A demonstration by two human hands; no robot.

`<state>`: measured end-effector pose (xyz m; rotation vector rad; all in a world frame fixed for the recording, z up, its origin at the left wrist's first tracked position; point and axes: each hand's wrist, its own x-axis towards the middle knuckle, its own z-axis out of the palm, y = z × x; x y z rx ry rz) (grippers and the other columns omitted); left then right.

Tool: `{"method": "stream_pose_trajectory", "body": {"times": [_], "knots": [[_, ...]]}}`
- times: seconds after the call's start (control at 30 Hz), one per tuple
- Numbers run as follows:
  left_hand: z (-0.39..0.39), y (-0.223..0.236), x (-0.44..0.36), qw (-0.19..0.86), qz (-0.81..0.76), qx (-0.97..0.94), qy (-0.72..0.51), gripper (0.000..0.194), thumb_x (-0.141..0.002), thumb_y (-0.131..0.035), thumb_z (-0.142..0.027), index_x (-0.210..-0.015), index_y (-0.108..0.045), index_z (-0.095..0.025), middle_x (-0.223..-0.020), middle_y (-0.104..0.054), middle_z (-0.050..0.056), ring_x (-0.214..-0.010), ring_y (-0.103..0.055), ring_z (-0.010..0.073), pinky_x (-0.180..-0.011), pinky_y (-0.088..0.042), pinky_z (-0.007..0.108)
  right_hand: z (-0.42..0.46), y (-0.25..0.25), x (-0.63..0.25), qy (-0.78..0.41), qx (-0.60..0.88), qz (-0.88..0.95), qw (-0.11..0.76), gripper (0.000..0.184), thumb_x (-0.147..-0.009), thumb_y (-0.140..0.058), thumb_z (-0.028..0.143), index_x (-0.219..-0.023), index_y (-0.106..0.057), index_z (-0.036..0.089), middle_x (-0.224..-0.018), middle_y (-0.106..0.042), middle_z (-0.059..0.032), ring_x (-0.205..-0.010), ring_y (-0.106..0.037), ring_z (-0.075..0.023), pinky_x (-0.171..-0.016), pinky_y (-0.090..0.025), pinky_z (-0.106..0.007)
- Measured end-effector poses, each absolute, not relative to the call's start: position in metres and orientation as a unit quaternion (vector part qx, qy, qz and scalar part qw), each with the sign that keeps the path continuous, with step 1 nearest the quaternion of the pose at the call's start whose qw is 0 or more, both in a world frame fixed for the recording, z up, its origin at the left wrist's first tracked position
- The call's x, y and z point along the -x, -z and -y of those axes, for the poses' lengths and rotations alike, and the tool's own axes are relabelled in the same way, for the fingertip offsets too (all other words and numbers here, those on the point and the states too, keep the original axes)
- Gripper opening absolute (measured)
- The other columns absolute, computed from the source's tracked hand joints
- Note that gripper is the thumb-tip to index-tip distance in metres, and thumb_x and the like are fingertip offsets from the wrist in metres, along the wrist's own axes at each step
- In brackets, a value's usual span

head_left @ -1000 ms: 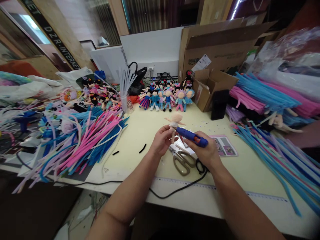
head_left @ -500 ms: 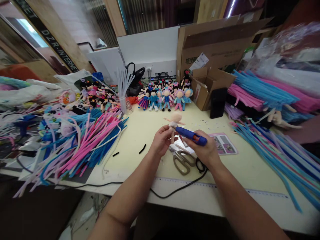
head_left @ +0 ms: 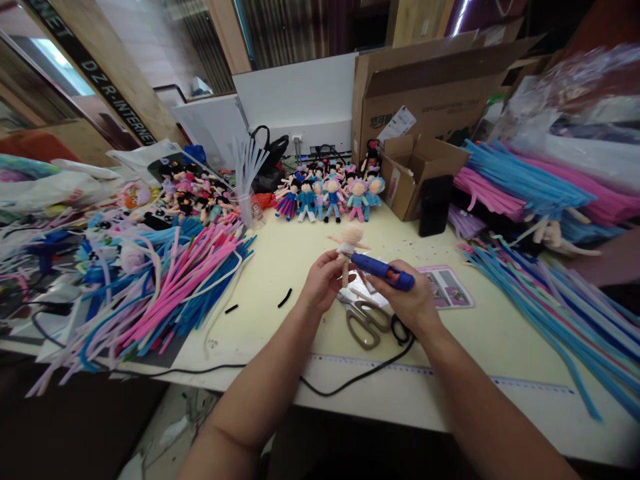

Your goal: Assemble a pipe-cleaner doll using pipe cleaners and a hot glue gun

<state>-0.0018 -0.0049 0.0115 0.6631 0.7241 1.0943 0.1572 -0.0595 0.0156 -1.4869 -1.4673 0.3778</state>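
My left hand (head_left: 323,283) is closed round the lower body of a small beige pipe-cleaner doll (head_left: 348,241) and holds it upright above the table. My right hand (head_left: 411,301) grips a blue glue gun (head_left: 384,271) whose nozzle touches the doll's torso. Its black cord (head_left: 360,377) trails back over the table's near edge. Under my hands lie scissors (head_left: 365,321) with beige handles.
A heap of pink, blue and white pipe cleaners (head_left: 165,280) fills the left. Blue and pink bundles (head_left: 530,187) lie at the right. Finished dolls (head_left: 330,193) stand in a row at the back beside an open cardboard box (head_left: 417,173). A printed card (head_left: 447,288) lies to the right of my hands.
Almost nothing differs; both hands keep the doll and glue gun in the same place, and the view has shifted only slightly.
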Motion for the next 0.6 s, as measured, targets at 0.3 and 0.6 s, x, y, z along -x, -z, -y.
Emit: {"method": "stream_pose_trajectory", "body": {"times": [0.3,0.6], "knots": [[0.0045,-0.0107,0.0023,0.746,-0.325,-0.301,-0.497,0.028,-0.063,-0.076,-0.021,-0.086,-0.06,-0.017,-0.075,-0.065,0.0,-0.072,-0.064,0.0136,-0.066,-0.052,0.027,0.0603,-0.019,-0.1566,-0.161,0.616,0.596,0.489,0.034,-0.071,-0.066,0.045,-0.057,-0.045,0.023,-0.057,-0.049,0.0034,-0.055,-0.046,-0.0125,-0.052,-0.034,-0.026],[0.0056,-0.014,0.0022,0.752,-0.321,-0.286,-0.499,0.025,-0.065,-0.074,-0.018,-0.084,-0.059,-0.016,-0.074,-0.065,0.0,-0.071,-0.065,0.0138,-0.064,-0.053,0.026,0.0606,-0.0193,-0.1571,-0.172,0.622,0.589,0.486,0.035,-0.07,-0.066,0.045,-0.057,-0.044,0.022,-0.057,-0.047,0.0047,-0.054,-0.044,-0.0116,-0.053,-0.033,-0.025]]}}
